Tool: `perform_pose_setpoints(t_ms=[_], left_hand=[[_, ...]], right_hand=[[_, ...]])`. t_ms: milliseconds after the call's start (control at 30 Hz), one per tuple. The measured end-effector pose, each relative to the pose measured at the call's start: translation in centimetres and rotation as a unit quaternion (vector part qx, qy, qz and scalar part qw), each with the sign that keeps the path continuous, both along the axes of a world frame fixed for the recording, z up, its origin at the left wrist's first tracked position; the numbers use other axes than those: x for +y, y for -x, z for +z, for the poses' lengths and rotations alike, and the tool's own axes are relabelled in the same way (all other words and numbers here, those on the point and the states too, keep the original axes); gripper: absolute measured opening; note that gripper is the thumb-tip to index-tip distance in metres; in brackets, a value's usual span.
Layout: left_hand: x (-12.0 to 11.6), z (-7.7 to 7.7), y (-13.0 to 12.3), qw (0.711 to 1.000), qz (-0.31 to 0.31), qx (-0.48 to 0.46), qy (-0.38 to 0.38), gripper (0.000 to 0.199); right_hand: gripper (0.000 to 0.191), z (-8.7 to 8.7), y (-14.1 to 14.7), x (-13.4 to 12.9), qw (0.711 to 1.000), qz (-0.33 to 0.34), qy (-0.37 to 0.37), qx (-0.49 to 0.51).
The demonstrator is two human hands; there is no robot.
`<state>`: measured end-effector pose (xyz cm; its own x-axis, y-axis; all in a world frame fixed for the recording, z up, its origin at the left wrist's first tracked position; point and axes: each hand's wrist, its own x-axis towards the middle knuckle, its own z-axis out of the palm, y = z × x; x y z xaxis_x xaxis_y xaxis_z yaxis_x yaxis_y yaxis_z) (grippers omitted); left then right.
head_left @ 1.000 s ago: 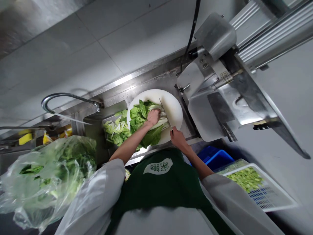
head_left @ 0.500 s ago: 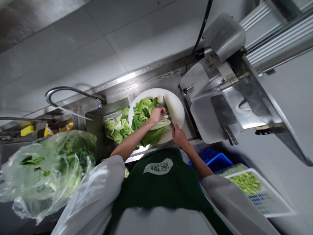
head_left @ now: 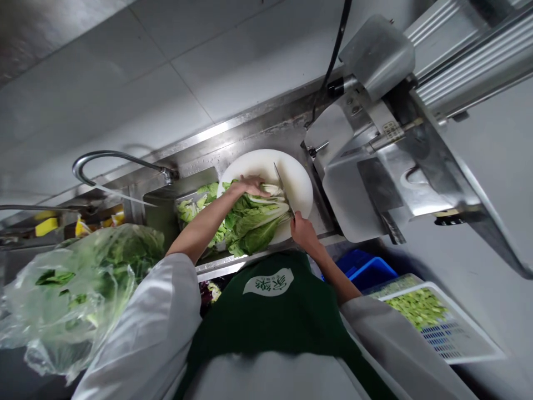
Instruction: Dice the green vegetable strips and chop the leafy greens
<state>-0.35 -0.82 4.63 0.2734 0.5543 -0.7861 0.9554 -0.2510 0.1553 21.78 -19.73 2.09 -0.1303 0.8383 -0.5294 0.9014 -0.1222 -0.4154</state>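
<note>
Leafy greens with pale stems (head_left: pixel 260 216) lie across a round white cutting board (head_left: pixel 297 180), stem ends to the right. My left hand (head_left: pixel 252 186) rests on the upper part of the greens, fingers stretched out flat. My right hand (head_left: pixel 302 228) is closed around the handle of a knife (head_left: pixel 283 184). The blade points away from me across the board, right beside the stem ends. More cut leaves (head_left: pixel 189 211) lie in the sink (head_left: pixel 160 222) at the board's left.
A curved faucet (head_left: pixel 106 154) reaches over the sink. A plastic bag of greens (head_left: pixel 95 283) bulges at the left. A metal slicing machine (head_left: pixel 387 166) stands close at the right. Below it are a blue bin (head_left: pixel 370 272) and a white basket (head_left: pixel 470 328) holding chopped green pieces.
My left hand has moved left, from the stem ends onto the leaves, and its fingers have straightened. The greens now lie more spread out. The knife stays near the stem ends.
</note>
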Motion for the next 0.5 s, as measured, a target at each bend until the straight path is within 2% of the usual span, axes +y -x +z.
perform_pose_setpoints(t_ms=[67, 133, 233, 300, 400, 433, 500], left_hand=[[0.6, 0.4, 0.0, 0.999, 0.020, -0.038, 0.024, 0.086], [1.0, 0.7, 0.0, 0.998, 0.051, -0.046, 0.003, 0.077], [1.2, 1.0, -0.3, 0.990, 0.071, -0.029, -0.117, 0.049], [1.2, 1.3, -0.5, 0.970, 0.073, -0.059, -0.223, 0.038], [0.9, 2.5, -0.1, 0.909, 0.134, -0.188, -0.346, 0.034], [0.5, 3.1, 0.5, 0.878, 0.170, -0.247, -0.374, 0.035], [-1.0, 4.3, 2.3, 0.790, 0.254, -0.355, -0.429, 0.039]], right_hand=[[0.029, 0.1, 0.0, 0.0, 1.000, 0.000, 0.003, -0.001], [0.028, 0.1, -0.1, 0.1, 1.000, 0.000, 0.004, -0.002], [0.026, 0.0, -0.2, 0.1, 1.000, 0.003, 0.002, 0.000], [0.026, -0.1, -0.3, 0.1, 1.000, 0.005, -0.001, 0.003], [0.027, -0.2, -0.4, 0.1, 1.000, -0.001, -0.006, 0.005], [0.027, -0.2, -0.4, 0.1, 1.000, -0.004, -0.005, 0.005], [0.027, -0.2, -0.5, 0.2, 1.000, -0.008, -0.005, 0.009]])
